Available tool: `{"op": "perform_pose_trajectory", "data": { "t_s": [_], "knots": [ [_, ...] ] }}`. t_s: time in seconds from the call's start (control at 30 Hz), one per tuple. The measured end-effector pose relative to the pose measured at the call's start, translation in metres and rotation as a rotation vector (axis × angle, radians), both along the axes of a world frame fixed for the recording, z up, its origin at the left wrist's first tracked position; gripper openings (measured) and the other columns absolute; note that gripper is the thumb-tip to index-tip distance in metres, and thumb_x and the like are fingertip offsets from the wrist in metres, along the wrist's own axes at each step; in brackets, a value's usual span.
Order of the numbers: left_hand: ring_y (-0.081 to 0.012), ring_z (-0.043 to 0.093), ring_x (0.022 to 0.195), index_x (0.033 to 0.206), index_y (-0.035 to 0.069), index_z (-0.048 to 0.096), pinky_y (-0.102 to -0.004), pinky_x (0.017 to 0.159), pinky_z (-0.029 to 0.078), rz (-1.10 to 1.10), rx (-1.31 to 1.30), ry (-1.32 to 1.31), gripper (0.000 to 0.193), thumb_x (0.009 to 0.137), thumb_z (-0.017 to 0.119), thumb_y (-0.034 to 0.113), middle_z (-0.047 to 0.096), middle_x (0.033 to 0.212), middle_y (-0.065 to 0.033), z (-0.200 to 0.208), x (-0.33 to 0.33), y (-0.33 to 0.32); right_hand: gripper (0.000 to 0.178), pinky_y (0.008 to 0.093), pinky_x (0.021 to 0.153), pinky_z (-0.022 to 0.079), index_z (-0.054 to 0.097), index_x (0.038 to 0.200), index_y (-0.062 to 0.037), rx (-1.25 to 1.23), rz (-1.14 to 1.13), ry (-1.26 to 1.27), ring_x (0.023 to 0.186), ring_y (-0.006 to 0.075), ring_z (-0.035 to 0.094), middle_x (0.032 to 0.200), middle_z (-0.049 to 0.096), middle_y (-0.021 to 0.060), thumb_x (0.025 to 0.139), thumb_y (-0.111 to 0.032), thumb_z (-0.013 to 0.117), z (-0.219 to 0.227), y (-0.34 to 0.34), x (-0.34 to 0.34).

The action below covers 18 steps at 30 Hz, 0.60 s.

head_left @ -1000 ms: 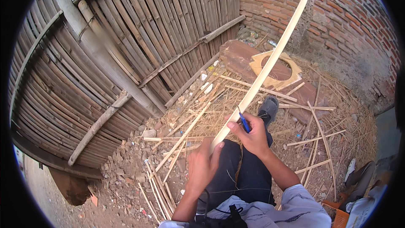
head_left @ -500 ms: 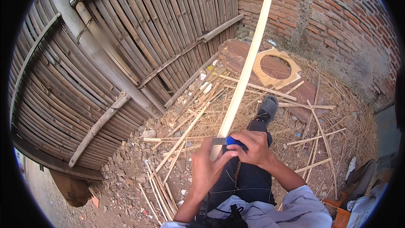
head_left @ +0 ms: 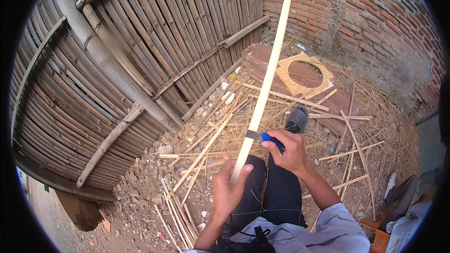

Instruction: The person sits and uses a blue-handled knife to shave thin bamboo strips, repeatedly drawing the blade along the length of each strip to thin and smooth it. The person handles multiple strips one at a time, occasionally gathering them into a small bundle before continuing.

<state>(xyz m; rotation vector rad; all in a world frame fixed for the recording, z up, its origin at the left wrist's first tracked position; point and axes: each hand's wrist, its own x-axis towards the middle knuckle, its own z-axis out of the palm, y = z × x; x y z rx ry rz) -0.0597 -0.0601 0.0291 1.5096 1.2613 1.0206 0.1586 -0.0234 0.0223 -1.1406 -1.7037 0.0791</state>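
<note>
A tall fence of weathered, grey-brown split bamboo slats [head_left: 117,65] filled the left side of the view, braced by slanting bamboo poles. A red brick wall [head_left: 375,23] closed off the far right corner. The ground [head_left: 154,178] between them was bare earth strewn with small stones, dry straw and thin bamboo offcuts. On it, near the wall, lay a flat reddish-brown wooden board [head_left: 262,63], and on that board rested a pale square plywood piece with a round hole cut through it [head_left: 304,72].

A long, pale, straight bamboo strip [head_left: 267,72] rose steeply from the person's lap toward the top of the view. The left hand [head_left: 229,189] was closed around its lower end, thumb along the side. The right hand [head_left: 290,150] was curled tightly around the blue handle of a small knife [head_left: 265,137], whose short metal blade lay against the strip's right edge, just above the left hand. Both hands sat over the person's dark trousers [head_left: 276,192]. A grey shoe [head_left: 297,119] showed just beyond the right hand.
</note>
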Motion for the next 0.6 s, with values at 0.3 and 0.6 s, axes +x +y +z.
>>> {"op": "perform_pose_trajectory", "data": {
  "t_s": [0.3,0.6],
  "knots": [
    [-0.0266,0.067,0.057,0.107,-0.002,0.072,-0.0397,0.057,0.051,0.054,0.216,0.127,0.029,0.098,0.083,0.024,0.069,0.071,-0.0197,0.010,0.006,0.004,0.026,0.0348,0.057,0.057,0.077,0.104,-0.0066,0.013,0.088,-0.102,0.067,0.0260,0.075,0.087,0.077,0.0071,0.094,-0.030,0.082,-0.006,-0.015,-0.017],
    [-0.0032,0.048,0.073,0.101,-0.006,0.071,-0.0259,0.059,0.039,0.081,0.115,0.110,0.019,0.100,0.079,0.011,0.062,0.073,-0.0023,0.020,0.004,0.000,0.027,0.0348,0.053,0.054,0.077,0.101,-0.0095,0.050,0.031,-0.150,0.062,0.0239,0.072,0.080,0.073,0.0049,0.093,-0.035,0.082,-0.006,-0.016,-0.021]
  ]
}}
